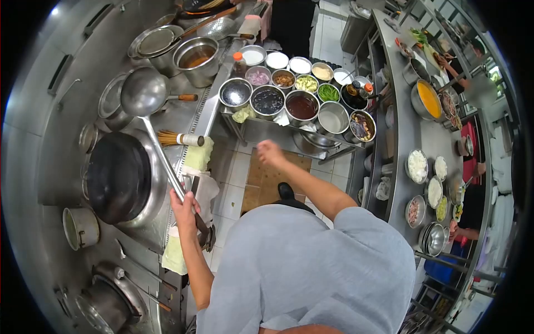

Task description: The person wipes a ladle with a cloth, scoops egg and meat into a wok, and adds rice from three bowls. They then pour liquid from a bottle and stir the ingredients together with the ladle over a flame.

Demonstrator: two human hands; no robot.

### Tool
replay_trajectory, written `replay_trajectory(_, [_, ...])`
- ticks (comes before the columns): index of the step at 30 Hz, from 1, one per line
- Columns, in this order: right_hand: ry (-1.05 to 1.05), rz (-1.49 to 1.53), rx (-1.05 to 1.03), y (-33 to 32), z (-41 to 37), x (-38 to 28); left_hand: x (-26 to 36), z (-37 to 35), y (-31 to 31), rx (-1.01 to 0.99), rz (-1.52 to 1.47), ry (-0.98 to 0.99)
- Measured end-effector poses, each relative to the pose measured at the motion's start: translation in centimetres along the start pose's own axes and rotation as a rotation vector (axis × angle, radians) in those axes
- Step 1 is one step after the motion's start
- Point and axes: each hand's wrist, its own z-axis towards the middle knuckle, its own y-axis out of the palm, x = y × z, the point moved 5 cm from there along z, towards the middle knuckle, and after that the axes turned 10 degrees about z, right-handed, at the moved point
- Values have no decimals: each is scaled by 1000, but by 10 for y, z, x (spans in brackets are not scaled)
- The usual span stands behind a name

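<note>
My left hand [184, 207] is wrapped round the handle of a long metal ladle [143, 92], whose round bowl is raised above the stove, up and left of the hand. A black wok [119, 177] sits on the stove below the ladle's bowl. My right hand [271, 154] hangs in the air in front of the seasoning rack, touching nothing; its fingers are curled and blurred, and whether anything is in them cannot be made out. The nearest bowls are one of dark liquid [267, 102] and one of dark red sauce [301, 106].
A bamboo brush [181, 138] and folded cloths [198, 155] lie along the stove's edge. Pots, including one with brown liquid [196, 60], stand at the back left. On the right counter are food bowls and orange liquid [427, 99]; other people's hands are beyond it.
</note>
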Motion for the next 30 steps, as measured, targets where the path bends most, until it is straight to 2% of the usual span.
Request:
replay_trajectory(3, [4,211,455,-67,14,-19,-12,-17,14,-29,121,-115])
replay_trajectory(6, [25,451,636,-86,45,-29,-16,-34,33,-23,142,-182])
replay_trajectory(10, [120,715,599,-87,106,-23,-20,-47,44,-51,182,-232])
replay_trajectory(13, [207,757,629,-88,118,-19,-16,-52,51,-57,196,-249])
replay_trajectory(14, [213,714,705,-92,120,-14,-16,-53,52,-64,203,-243])
replay_trajectory(17, [175,641,712,-95,117,-1,-22,-54,54,-113,197,-228])
replay_trajectory(18, [224,686,680,-88,106,-2,-22,-54,55,-128,188,-229])
replay_trajectory(21, [227,829,295,-56,54,-13,-26,-49,55,-171,196,-195])
replay_trajectory(23, [310,811,-26,-17,2,-37,-26,-47,57,-172,200,-181])
replay_trajectory(26, [435,766,-261,53,-87,-83,-17,-31,64,-163,146,-135])
replay_trajectory(30, [588,734,-589,114,-145,-97,-3,-4,70,-128,123,-58])
